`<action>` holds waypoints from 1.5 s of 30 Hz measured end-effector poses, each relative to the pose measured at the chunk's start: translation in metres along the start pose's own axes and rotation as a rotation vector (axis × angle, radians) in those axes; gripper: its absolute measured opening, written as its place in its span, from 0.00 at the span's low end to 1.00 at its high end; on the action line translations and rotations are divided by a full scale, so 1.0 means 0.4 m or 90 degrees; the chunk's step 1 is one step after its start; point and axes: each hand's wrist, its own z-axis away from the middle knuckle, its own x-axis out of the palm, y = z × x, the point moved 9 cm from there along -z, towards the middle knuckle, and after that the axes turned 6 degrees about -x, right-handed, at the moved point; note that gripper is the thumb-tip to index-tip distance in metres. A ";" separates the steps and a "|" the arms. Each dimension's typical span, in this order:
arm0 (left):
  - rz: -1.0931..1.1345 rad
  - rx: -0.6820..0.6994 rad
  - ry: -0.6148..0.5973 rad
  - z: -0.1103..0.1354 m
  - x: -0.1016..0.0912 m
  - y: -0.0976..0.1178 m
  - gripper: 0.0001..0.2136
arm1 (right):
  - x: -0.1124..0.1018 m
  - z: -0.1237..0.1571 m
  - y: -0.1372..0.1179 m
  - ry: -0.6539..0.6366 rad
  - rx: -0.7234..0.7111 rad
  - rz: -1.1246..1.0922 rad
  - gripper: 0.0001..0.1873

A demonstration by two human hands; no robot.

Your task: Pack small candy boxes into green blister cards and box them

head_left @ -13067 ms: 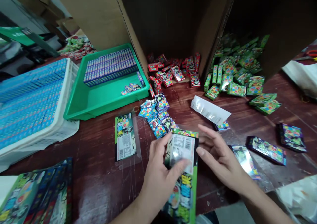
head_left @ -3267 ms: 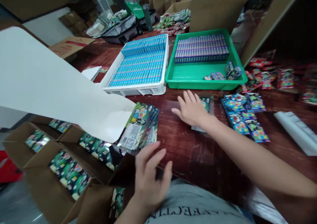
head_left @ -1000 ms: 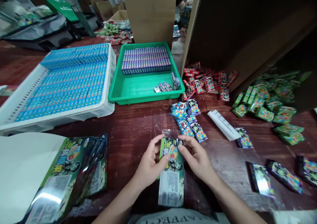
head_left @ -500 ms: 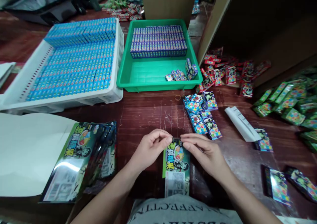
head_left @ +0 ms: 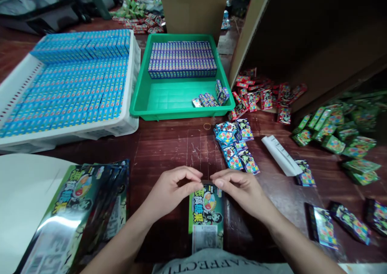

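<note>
A green and black candy pouch [head_left: 208, 215] with yellow lettering and a clear lower window lies flat in front of me, close to my shirt. My left hand [head_left: 177, 187] pinches its top left corner between thumb and curled fingers. At the top right corner my right hand [head_left: 240, 187] does the same, thumb on the front. The fingertips of both hands are a small gap apart, and the pouch's upper edge is partly hidden by them. Just beyond my right hand lie several small blue candy packets [head_left: 232, 157] and purple candy packets [head_left: 248, 161].
A stack of matching pouches [head_left: 87, 209] lies left. Behind are a white crate [head_left: 133, 84] of blue boxes and a green tray [head_left: 169, 96] holding purple boxes. Red packets [head_left: 266, 98] and green packets [head_left: 335, 143] are heaped right, near folded white paper [head_left: 281, 157] and a cardboard box [head_left: 252, 28].
The view has shifted, so the trays and packets appear further left and lower. Both hands stay at the pouch's top edge, with their fingertips slightly closer together.
</note>
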 end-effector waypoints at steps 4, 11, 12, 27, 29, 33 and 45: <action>-0.121 0.063 -0.046 -0.002 0.016 0.045 0.06 | -0.024 -0.041 -0.056 -0.093 -0.100 0.177 0.13; -0.156 0.097 -0.075 -0.042 0.048 0.092 0.06 | -0.157 -0.270 -0.091 0.028 -0.114 0.766 0.39; -0.150 0.079 -0.065 -0.049 0.046 0.083 0.08 | -0.154 -0.292 -0.087 0.010 -0.113 0.794 0.39; -0.198 0.057 -0.132 -0.068 0.045 -0.013 0.11 | -0.043 -0.297 -0.095 -0.268 -0.321 0.633 0.38; -0.208 0.077 -0.126 -0.054 0.044 -0.015 0.13 | -0.172 -0.299 -0.101 -0.215 -0.265 0.685 0.31; -0.229 0.133 -0.096 -0.032 0.048 0.003 0.17 | -0.333 -0.278 -0.054 -0.204 -0.198 0.762 0.37; -0.330 0.038 0.014 0.040 -0.027 0.045 0.09 | -0.023 -0.267 -0.047 -0.249 -0.238 0.777 0.41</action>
